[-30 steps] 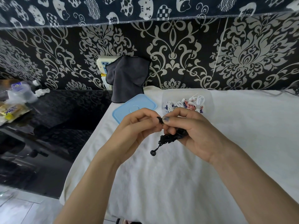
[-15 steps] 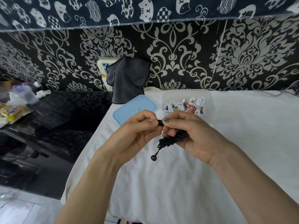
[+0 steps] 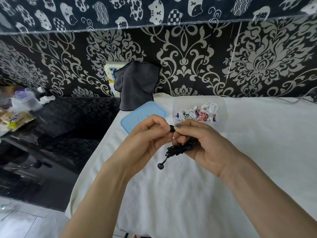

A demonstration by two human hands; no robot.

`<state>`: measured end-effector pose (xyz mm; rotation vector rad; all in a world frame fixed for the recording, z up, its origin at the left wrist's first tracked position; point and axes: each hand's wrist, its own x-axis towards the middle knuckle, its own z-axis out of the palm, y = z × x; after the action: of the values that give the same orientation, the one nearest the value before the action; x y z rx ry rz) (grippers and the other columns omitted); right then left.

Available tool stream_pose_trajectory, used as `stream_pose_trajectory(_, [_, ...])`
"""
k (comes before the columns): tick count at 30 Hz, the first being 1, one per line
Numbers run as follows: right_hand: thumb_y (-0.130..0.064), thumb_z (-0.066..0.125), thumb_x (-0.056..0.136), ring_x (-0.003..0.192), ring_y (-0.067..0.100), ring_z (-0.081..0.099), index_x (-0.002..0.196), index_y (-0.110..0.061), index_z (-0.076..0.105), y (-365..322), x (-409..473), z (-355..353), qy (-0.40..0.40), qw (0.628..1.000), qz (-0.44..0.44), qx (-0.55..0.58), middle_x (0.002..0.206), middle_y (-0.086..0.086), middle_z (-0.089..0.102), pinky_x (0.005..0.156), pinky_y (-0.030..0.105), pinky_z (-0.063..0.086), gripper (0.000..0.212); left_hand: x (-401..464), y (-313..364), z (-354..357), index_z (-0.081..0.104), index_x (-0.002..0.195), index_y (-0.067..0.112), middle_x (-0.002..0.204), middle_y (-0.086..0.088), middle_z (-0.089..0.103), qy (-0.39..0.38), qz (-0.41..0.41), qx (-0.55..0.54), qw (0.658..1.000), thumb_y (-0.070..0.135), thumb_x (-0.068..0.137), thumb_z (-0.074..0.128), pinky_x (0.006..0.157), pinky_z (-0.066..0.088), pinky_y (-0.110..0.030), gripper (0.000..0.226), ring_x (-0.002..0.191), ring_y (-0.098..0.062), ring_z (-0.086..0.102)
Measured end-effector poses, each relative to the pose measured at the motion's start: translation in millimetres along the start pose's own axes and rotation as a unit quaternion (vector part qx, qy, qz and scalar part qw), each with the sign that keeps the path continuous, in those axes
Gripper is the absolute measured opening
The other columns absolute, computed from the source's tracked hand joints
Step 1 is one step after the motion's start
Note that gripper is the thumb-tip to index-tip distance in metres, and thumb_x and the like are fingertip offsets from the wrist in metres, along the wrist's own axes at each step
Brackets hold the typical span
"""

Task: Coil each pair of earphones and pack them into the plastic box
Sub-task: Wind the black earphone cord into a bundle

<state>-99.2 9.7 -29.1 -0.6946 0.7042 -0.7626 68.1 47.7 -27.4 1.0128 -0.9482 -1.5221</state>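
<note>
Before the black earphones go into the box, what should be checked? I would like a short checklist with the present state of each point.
1. Black earphones held by both hands: ok; left hand pinches one end, right hand grips the bundle.
2. Coil finished: not ok, one earbud hangs loose.
3. Plastic box open: ok, blue lid lies beside it.
4. Room left in box: cannot tell.
5. Coil secured: cannot tell.

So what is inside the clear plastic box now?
The plastic box holds coiled earphones: white and red-and-white, some purple showing. Those lying underneath are covered, so their count is unclear.
</note>
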Motion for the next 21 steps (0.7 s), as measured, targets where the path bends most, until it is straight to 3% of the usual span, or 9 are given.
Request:
stream_pose_trajectory(7, [-0.002, 0.061, 0.091, 0.056, 0.012, 0.051, 0.079, -0.002, 0.059, 0, -2, 4, 0.010, 0.999, 0.009, 0.041, 0.056, 0.004, 0.059, 0.065, 0.023, 0.056, 0.012, 1, -5, -3, 0.065, 0.091, 0.013, 0.089, -0.012, 0.064, 0.041, 0.097, 0.118, 0.987, 0.008, 0.089, 0.066, 0.088, 0.053, -0.037, 0.006, 0.084, -0.028, 0.063])
stream_pose_trajectory(12, [-0.001, 0.060, 0.091, 0.050, 0.008, 0.053, 0.077, -0.003, 0.060, 0, -4, 7, 0.014, 0.996, 0.018, 0.085, 0.058, 0.004, 0.060, 0.070, 0.023, 0.056, 0.015, -2, -5, 0, 0.064, 0.087, 0.010, 0.081, -0.006, 0.068, 0.054, 0.144, 0.162, 0.975, 0.001, 0.092, 0.067, 0.078, 0.054, -0.029, 0.011, 0.076, -0.018, 0.065])
stream_pose_trajectory(16, [-0.001, 0.060, 0.091, 0.048, 0.008, 0.055, 0.071, -0.004, 0.064, 1, -8, 10, 0.015, 0.992, 0.025, 0.126, 0.064, 0.007, 0.056, 0.071, 0.023, 0.056, 0.021, -6, -4, 5, 0.061, 0.084, 0.005, 0.075, 0.003, 0.074, 0.055, 0.158, 0.154, 0.974, 0.011, 0.085, 0.068, 0.076, 0.054, -0.024, 0.009, 0.073, -0.013, 0.069])
stream_pose_trajectory(21, [-0.005, 0.065, 0.085, 0.050, 0.006, 0.053, 0.075, -0.004, 0.063, 3, -9, 12, 0.000, 0.989, 0.029, 0.147, 0.064, 0.005, 0.056, 0.071, 0.022, 0.058, 0.010, -9, -3, 8, 0.059, 0.085, 0.002, 0.077, 0.001, 0.076, 0.050, 0.164, 0.135, 0.976, 0.007, 0.084, 0.066, 0.076, 0.055, -0.022, 0.009, 0.073, -0.015, 0.074])
